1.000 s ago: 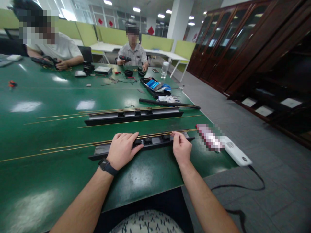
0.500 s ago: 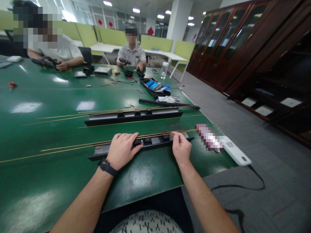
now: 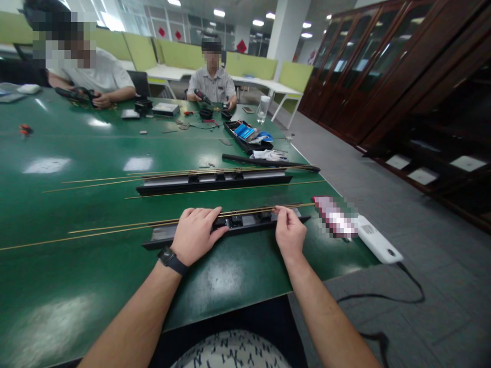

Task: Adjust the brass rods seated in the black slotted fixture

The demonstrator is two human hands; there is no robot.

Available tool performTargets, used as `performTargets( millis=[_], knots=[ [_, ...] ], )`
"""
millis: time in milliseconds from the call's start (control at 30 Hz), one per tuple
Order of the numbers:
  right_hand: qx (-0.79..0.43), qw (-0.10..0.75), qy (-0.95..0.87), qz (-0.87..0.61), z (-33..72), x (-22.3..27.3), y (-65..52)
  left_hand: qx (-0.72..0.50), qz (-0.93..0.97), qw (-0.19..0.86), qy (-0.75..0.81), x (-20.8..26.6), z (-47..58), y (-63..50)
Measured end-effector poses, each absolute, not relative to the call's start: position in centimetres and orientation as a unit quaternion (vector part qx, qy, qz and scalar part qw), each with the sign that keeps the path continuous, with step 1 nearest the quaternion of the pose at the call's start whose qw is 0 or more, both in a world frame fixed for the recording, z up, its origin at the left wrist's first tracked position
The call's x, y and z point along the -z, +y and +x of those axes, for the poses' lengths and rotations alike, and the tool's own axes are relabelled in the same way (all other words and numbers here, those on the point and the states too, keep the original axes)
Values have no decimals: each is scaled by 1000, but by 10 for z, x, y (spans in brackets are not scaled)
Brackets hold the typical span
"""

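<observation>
A long black channel [image 3: 253, 228] with a grey inside and several small black blocks lies on the table before me. Thin brass-coloured rods [image 3: 123, 226] run lengthwise over it, sticking out far to the left. My left hand [image 3: 195, 236] is closed over the channel's left half, fingers across the rods and far side, thumb on the near side. Near the right end, my right hand [image 3: 290, 231] pinches a rod between thumb and fingertips; the exact contact is partly hidden by the fingers.
Behind lies a second black channel [image 3: 218, 186] with rods. A black strip [image 3: 264, 162], gloves [image 3: 268, 155] and a tray with blue packs [image 3: 247, 134] sit beyond. A blurred pinkish item [image 3: 333, 217] and white power strip [image 3: 378, 240] are right. Two people work across the table.
The whole view has shifted slightly. Both my hands keep nearly the same hold on the channel and rod. Across the table, one person's hands and tool have moved a little.
</observation>
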State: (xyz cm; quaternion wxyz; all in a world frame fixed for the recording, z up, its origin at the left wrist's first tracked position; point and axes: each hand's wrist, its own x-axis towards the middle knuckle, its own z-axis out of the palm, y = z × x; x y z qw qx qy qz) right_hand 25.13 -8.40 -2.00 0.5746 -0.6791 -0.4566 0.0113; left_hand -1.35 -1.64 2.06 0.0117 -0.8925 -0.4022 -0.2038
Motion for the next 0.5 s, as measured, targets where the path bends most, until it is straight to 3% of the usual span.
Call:
performTargets(
  millis=[500],
  knots=[
    [0, 563, -465, -683, 253, 18, -85, 202, -893, 18, -402, -22, -13, -18]
  ],
)
